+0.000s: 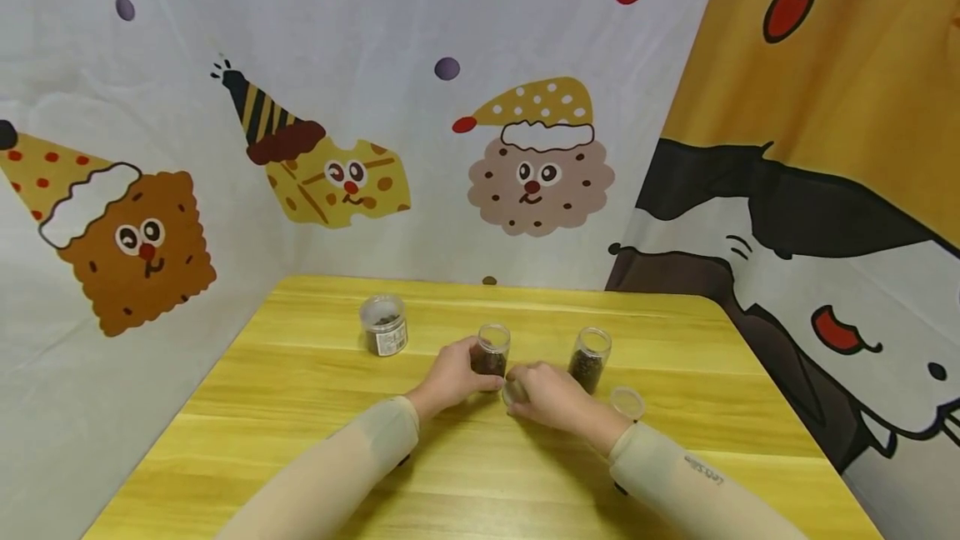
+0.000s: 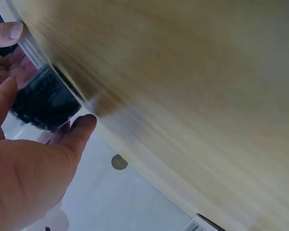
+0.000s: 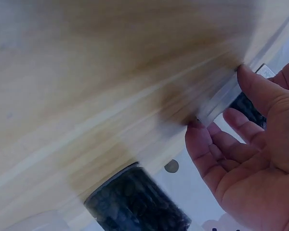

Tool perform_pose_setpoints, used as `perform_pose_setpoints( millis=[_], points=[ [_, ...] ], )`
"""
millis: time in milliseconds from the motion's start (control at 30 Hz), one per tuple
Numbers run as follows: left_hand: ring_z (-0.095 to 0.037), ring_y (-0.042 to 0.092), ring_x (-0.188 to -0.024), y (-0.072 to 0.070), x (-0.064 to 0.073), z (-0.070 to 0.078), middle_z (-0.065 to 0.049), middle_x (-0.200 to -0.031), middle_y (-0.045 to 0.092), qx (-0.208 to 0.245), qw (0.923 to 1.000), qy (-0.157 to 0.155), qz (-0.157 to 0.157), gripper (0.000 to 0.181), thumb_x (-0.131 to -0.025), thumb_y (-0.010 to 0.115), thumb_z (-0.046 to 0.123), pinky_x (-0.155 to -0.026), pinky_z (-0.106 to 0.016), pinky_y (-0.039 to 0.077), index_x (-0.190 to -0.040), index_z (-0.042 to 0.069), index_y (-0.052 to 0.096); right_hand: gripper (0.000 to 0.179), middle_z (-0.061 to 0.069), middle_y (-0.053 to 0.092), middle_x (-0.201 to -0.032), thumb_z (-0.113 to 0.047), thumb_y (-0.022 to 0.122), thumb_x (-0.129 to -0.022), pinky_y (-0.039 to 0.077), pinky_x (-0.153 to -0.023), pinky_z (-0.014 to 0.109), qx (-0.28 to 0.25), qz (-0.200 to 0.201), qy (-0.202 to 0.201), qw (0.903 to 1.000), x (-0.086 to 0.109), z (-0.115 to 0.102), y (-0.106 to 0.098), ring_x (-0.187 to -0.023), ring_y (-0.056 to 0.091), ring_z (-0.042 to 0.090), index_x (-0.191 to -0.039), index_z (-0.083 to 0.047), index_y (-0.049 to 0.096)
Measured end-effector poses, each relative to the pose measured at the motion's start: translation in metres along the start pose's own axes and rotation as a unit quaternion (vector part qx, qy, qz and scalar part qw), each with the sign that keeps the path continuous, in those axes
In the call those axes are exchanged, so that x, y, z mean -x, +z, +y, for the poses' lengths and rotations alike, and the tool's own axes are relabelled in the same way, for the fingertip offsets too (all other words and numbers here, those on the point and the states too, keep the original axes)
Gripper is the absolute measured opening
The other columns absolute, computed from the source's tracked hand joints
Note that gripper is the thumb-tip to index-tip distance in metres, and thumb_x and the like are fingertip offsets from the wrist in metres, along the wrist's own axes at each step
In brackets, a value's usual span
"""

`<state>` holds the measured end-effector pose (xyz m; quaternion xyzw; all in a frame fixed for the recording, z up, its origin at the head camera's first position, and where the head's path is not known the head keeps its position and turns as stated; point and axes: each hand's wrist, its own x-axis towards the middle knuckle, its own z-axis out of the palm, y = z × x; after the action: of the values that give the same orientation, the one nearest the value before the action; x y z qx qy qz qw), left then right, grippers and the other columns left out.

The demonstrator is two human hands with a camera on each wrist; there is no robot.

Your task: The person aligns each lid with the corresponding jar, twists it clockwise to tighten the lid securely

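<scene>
My left hand grips a clear jar of small dark pieces, its top uncovered, standing near the middle of the table. In the left wrist view, thumb and fingers lie on either side of that jar's dark contents. Close beside it, on the right, my right hand pinches a clear round lid by its edge, tilted up near the tabletop. The right wrist view shows the thumb and fingertips on the rim of this lid.
A second uncovered jar of dark pieces stands just beyond my right hand. Near my right wrist, another clear lid lies on the wooden table. A wider labelled tub, partly filled, stands at the back left. Behind hangs a printed curtain.
</scene>
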<state>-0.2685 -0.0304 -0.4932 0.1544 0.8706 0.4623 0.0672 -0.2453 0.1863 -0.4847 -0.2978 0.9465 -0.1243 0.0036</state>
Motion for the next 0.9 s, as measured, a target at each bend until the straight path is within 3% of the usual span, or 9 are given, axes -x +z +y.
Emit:
perform_pose_setpoints(
  millis=[200, 367, 600, 767, 900],
  points=[
    [-0.023, 0.068, -0.116, -0.013, 0.012, 0.002, -0.005, -0.127, 0.072, 0.03, 0.9987, 0.004, 0.041, 0.062, -0.089, 0.088, 0.04, -0.099, -0.047, 0.06, -0.142, 0.017, 0.064, 0.053, 0.017, 0.074, -0.133, -0.029, 0.082, -0.096, 0.064, -0.091, 0.051, -0.022, -0.002, 0.026, 0.9994, -0.001, -0.004, -0.016, -0.115, 0.074, 0.036, -0.141, -0.005, 0.065],
    [-0.024, 0.069, -0.119, -0.029, 0.031, 0.008, -0.002, -0.135, 0.07, 0.038, 0.9955, 0.007, 0.087, 0.068, -0.089, 0.088, 0.042, -0.102, -0.049, 0.06, -0.147, 0.02, 0.062, 0.061, 0.015, 0.07, -0.139, -0.031, 0.074, -0.103, 0.063, -0.098, 0.051, -0.094, 0.044, 0.039, 0.9938, -0.004, -0.009, -0.048, -0.122, 0.071, 0.034, -0.155, -0.009, 0.053],
    [-0.029, 0.07, -0.123, -0.038, 0.05, 0.021, -0.009, -0.137, 0.073, -0.006, 0.9929, 0.025, 0.116, 0.068, -0.087, 0.091, 0.031, -0.103, -0.051, 0.061, -0.148, 0.016, 0.063, 0.061, 0.014, 0.069, -0.14, -0.025, 0.072, -0.104, 0.062, -0.104, 0.048, -0.226, 0.114, -0.033, 0.9669, -0.005, -0.024, -0.084, -0.125, 0.071, 0.031, -0.159, -0.011, 0.049],
    [-0.034, 0.07, -0.122, -0.038, 0.057, 0.03, -0.017, -0.137, 0.071, -0.043, 0.9893, 0.059, 0.127, 0.069, -0.086, 0.092, 0.027, -0.1, -0.052, 0.062, -0.146, 0.008, 0.063, 0.056, 0.009, 0.066, -0.148, -0.026, 0.071, -0.105, 0.062, -0.104, 0.041, -0.235, 0.114, -0.056, 0.9637, -0.006, -0.035, -0.09, -0.126, 0.071, 0.026, -0.157, -0.016, 0.054],
    [-0.034, 0.07, -0.122, -0.038, 0.061, 0.036, -0.017, -0.137, 0.071, -0.06, 0.9866, 0.07, 0.134, 0.069, -0.085, 0.093, 0.026, -0.1, -0.052, 0.062, -0.145, 0.007, 0.064, 0.054, 0.009, 0.062, -0.152, -0.025, 0.072, -0.105, 0.062, -0.105, 0.041, -0.233, 0.108, -0.065, 0.9642, -0.006, -0.038, -0.092, -0.126, 0.07, 0.027, -0.155, -0.016, 0.056]
  ],
)
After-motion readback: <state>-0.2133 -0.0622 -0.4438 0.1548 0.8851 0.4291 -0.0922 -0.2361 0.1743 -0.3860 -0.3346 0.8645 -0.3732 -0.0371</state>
